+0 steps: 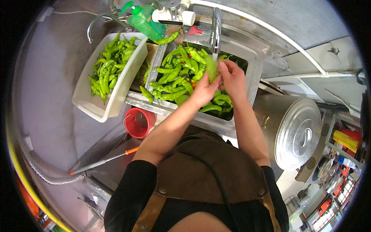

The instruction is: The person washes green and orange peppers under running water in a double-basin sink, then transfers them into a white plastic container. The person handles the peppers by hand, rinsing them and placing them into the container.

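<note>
Under the faucet [216, 29], my two hands are together over a grey basin [251, 62] heaped with long green peppers [174, 73]. A green pepper [211, 67], smeared by motion, stands up from the fingers of my left hand [206, 89], which are closed around its lower part. My right hand [233, 79] has its thumb and fingers bent and pinched together at the pepper's right side. Parts of both sets of fingertips are hidden. A few red bits show among the peppers in the basin.
To the left, a white tub [104, 112] holds more green peppers. A green soap bottle [145, 23] stands behind, beside a second tap [102, 15]. Below the sink edge is a red bucket [137, 123]. A large lidded metal pot [299, 133] stands at right.
</note>
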